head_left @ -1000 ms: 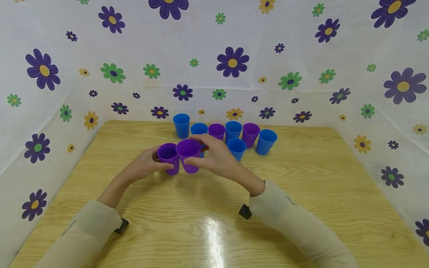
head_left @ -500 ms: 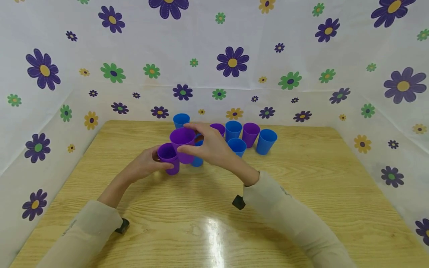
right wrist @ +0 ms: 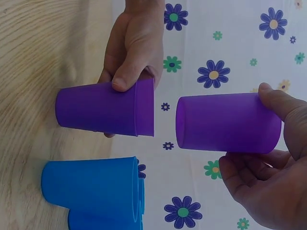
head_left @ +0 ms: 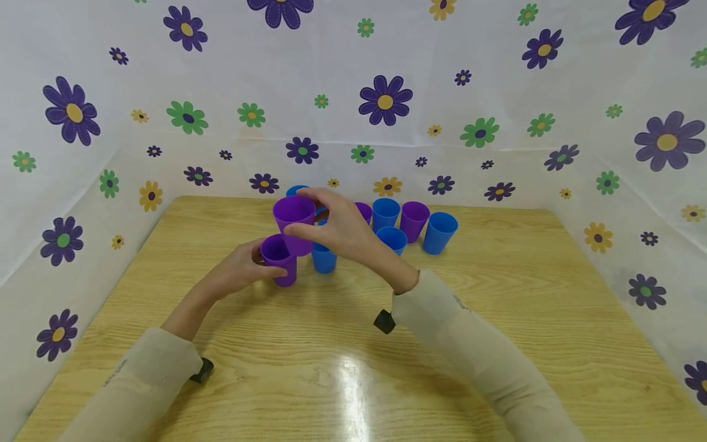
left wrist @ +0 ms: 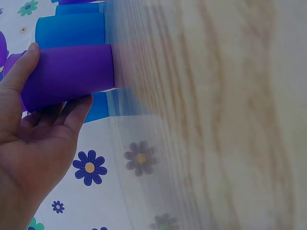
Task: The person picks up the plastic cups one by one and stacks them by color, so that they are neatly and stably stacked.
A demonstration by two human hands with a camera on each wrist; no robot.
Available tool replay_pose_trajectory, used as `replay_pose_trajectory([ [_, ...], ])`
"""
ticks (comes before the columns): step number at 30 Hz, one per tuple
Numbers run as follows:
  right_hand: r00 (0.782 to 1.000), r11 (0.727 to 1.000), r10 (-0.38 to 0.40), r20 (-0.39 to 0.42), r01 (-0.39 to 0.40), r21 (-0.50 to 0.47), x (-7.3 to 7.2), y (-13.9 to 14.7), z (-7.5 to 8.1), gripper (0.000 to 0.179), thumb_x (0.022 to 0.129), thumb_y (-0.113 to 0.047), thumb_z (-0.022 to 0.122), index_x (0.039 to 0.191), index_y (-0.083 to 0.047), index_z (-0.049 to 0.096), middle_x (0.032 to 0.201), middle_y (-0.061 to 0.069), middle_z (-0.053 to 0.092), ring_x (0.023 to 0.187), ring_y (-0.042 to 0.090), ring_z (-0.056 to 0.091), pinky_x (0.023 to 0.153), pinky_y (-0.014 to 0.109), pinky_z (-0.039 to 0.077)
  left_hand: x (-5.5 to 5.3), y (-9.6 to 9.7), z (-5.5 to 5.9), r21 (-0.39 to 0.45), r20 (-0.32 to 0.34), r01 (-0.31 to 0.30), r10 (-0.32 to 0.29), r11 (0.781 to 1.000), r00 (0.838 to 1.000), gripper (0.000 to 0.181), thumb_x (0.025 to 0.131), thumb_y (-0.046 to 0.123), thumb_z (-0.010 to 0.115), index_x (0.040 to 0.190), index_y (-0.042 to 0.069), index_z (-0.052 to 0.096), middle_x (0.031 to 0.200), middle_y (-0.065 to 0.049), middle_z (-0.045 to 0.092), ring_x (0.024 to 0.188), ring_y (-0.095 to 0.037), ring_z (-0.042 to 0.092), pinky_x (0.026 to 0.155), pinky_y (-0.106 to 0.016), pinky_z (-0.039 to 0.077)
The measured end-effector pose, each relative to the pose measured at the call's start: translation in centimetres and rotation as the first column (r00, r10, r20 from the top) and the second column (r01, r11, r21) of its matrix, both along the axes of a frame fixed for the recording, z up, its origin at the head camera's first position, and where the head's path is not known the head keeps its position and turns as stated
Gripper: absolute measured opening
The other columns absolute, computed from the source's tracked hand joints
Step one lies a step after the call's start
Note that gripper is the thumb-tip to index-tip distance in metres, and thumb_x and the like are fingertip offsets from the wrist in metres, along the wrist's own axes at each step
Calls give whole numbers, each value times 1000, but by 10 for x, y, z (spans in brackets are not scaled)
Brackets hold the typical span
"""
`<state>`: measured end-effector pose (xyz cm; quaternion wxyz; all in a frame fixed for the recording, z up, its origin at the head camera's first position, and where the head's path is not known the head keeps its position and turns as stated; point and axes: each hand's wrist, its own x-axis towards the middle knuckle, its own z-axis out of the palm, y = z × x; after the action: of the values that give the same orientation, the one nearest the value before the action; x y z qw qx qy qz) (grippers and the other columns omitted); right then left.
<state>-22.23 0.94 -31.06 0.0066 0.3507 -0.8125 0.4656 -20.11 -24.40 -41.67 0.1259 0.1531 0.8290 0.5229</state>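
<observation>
Left hand grips nested cups, seemingly steadying them on desk | right hand clasps raised cup, their one o'clock

Head view looks downward; closer, sideways wrist views share the nested purple cups.

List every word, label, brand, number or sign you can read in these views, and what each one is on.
Readable text: none.
Left sleeve: a small dark marking near the cuff, too small and blurred to read.
Right sleeve: a similar marking, also unreadable.
Purple cups, blue cups: no lettering visible.
Backdrop cloth: printed flowers, no lettering visible.
</observation>
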Motion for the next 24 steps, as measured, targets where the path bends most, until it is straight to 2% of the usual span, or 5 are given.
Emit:
replay_pose_trajectory([
  [8, 1000, 998, 21, -3, -21, -62, -9, -11, -3, 64, 90, -22, 83, 142, 3, 56, 128, 13, 65, 102, 22, 66, 87, 23, 55, -2, 0, 1, 2, 11, -3, 3, 1000, 1000, 66, 95, 22, 77, 151, 4, 47, 139, -16, 62, 122, -31, 61, 106, -48, 48],
  [17, 999, 998, 32, -3, -32, -56, -11, -24, -11, 65, 90, -23, 84, 142, 3, 56, 128, 14, 64, 103, 23, 66, 90, 33, 58, -2, -1, -1, 19, 16, 8, -9, 1000, 1000, 65, 95, 24, 77, 150, 3, 47, 140, -16, 60, 125, -32, 60, 108, -51, 46],
  [24, 999, 998, 45, -1, -45, -47, -13, -33, -17, 65, 91, -21, 82, 144, 3, 54, 129, 15, 65, 103, 25, 67, 90, 32, 57, -2, -2, -3, 30, 12, 9, -10, 1000, 1000, 67, 96, 23, 77, 150, 2, 45, 141, -17, 60, 125, -32, 60, 108, -50, 47],
])
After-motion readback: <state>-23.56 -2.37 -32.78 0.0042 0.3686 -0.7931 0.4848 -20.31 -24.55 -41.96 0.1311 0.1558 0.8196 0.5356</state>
